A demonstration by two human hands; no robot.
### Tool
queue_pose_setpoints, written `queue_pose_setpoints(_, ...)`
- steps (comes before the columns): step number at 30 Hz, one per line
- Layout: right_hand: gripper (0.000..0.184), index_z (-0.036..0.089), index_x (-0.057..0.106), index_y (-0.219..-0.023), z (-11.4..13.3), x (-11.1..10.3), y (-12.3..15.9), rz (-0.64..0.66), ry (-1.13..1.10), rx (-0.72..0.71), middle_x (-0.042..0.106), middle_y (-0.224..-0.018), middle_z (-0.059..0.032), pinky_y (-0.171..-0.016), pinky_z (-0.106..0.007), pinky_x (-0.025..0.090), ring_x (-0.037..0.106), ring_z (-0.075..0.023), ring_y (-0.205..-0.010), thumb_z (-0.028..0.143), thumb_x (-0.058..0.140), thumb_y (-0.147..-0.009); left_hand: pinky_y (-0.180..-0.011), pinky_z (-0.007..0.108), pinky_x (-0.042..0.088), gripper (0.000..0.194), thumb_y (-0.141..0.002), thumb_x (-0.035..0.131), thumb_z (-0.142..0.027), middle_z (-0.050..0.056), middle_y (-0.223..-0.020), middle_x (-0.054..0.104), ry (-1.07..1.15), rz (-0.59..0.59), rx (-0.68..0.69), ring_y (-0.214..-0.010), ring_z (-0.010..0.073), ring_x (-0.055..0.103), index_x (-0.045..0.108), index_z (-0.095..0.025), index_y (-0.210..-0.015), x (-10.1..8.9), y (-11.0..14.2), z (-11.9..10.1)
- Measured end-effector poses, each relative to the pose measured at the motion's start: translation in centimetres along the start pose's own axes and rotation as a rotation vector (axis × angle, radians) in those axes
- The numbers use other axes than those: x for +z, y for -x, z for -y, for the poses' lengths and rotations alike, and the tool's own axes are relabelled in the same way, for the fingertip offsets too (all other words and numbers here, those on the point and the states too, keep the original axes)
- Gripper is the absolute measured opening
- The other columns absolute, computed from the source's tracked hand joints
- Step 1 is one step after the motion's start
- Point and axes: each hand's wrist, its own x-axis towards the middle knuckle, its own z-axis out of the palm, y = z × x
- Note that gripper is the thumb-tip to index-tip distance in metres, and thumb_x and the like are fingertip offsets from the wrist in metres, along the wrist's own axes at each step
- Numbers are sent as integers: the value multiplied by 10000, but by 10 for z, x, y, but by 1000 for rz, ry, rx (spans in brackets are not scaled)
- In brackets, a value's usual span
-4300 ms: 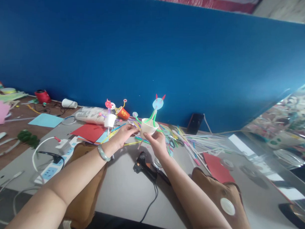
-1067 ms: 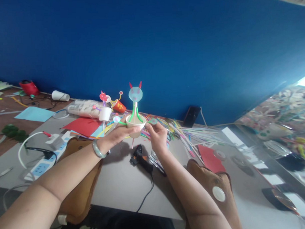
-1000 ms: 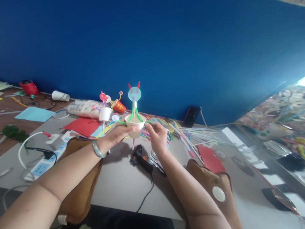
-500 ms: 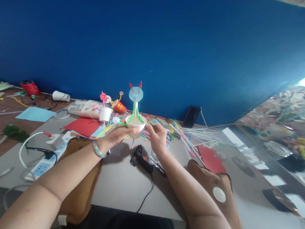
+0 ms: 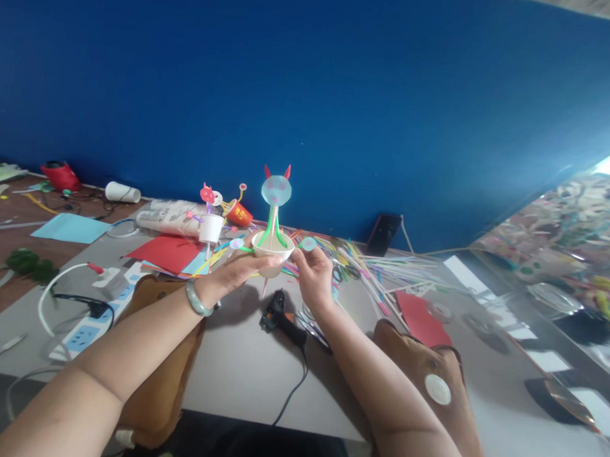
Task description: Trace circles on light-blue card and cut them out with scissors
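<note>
My left hand (image 5: 241,271) is closed round the side of a white paper cup (image 5: 273,254), held up above the table. Out of the cup rise green straws (image 5: 268,232) and a pale stem bearing a light-blue paper face (image 5: 276,190) with two red ears. Short green arms with round paper ends stick out at either side. At the cup's right edge, my right hand (image 5: 314,274) is closed, thumb and finger pinched by the right arm's paper disc (image 5: 308,244). The exact grip point there is partly hidden. Below lies a black glue gun (image 5: 284,320).
Two finished-looking cup puppets, one white (image 5: 211,228) and one orange (image 5: 239,213), stand behind to the left. Many coloured straws (image 5: 368,264) lie along the blue wall. A power strip (image 5: 88,331), red paper (image 5: 171,252) and brown cushion-like pads (image 5: 155,363) flank my arms.
The paper face has swung slightly right and down, and its ears with it. The left paper disc has shifted a little to the right. Both hands stay nearly in place.
</note>
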Motion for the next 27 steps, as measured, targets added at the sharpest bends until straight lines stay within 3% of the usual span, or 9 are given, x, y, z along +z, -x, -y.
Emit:
queue_pose_setpoints(13,291,209,597,-740,4,0,5,-68,199,-120,645,-700,16,-692,-286,458,583,-151,-681,453,676,-878,-1070,462,456,504,-784,800,-392,107,-1215,727,95,4,11,-1221,320,618,709,-206,-1244,-1,-5,12)
queue_pose_setpoints(21,274,211,653,-750,-5,2,6,-82,105,-63,697,-731,1,-708,-305,486,597,-155,-690,461,719,-842,-1027,440,474,594,-749,825,-367,128,-1239,708,188,-60,27,-1160,310,640,669,-171,-1287,10,-2,-2)
queue_pose_setpoints(27,308,208,656,-780,-5,2,6,-50,81,-44,678,-728,-2,-720,-320,515,615,-167,-702,505,715,-837,-990,409,495,534,-729,831,-340,100,-1163,732,232,-68,47,-1100,281,659,703,-180,-1222,8,-6,0)
